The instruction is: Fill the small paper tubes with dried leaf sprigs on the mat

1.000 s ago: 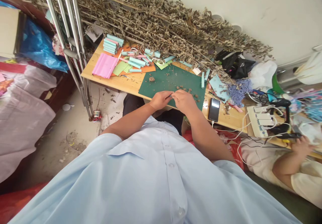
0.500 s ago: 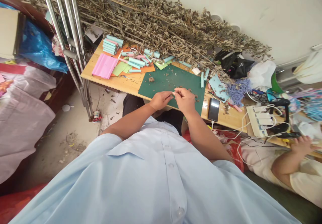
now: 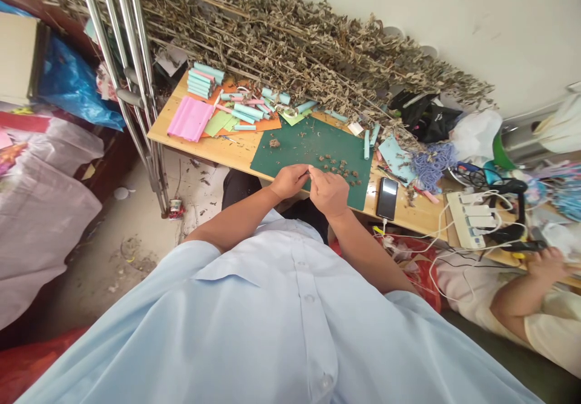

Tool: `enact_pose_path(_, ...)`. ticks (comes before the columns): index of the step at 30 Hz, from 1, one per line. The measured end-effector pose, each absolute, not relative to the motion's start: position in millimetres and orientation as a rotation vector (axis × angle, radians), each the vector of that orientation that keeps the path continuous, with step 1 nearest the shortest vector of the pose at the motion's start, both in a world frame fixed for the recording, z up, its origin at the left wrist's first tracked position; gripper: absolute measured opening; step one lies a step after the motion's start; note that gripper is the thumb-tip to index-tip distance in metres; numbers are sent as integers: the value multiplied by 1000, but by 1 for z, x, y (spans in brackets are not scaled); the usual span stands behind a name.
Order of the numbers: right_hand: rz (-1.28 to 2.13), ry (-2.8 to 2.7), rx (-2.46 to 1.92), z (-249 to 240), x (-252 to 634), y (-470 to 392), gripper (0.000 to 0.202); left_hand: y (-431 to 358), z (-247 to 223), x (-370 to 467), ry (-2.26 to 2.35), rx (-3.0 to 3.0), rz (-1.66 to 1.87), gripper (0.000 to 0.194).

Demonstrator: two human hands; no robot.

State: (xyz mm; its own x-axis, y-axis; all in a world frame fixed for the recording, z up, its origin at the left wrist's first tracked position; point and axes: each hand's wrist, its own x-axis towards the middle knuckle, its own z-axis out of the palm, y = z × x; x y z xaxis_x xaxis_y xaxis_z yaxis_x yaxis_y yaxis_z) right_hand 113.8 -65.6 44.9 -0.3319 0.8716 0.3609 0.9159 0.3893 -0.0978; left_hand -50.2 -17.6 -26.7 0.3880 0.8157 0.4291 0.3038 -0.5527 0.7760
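My left hand (image 3: 290,181) and my right hand (image 3: 329,192) meet at their fingertips over the near edge of a green mat (image 3: 299,149). Both are closed in a pinch, and what lies between the fingers is too small and hidden to name. Several small brown clumps (image 3: 342,166) rest on the mat just beyond my right hand. One larger brown clump (image 3: 274,143) sits farther left on it. Blue paper rolls (image 3: 247,112) and a pink sheet (image 3: 190,118) lie on the wooden table to the left.
Dried plants (image 3: 290,46) are heaped along the wall. A phone (image 3: 387,198) and a power strip (image 3: 472,219) are on the table's right part. Metal crutches (image 3: 131,83) stand at the left. Another person's hand (image 3: 547,263) rests at the far right edge.
My right hand has turned and its fingers have curled in more, uncovering more brown clumps on the mat. My left hand has barely moved.
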Motion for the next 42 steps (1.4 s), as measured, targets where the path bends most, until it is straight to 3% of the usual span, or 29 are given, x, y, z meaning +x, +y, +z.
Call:
enact_pose_path(6, 38, -2027, -1601, 42, 118, -68, 38, -18, -26, -50, 949, 2060, 1109, 32)
enact_pose_path(12, 383, -1719, -1599, 38, 114, -65, 25, -16, -31, -48, 992, 2053, 1076, 31)
enact_pose_path(31, 170, -2137, -1625, 59, 106, -61, 22, -16, -30, -49, 922, 2031, 1101, 34)
enact_pose_path(42, 369, -1842, -1600, 55, 109, -62, 20, -16, -28, -49, 953, 2072, 1079, 31)
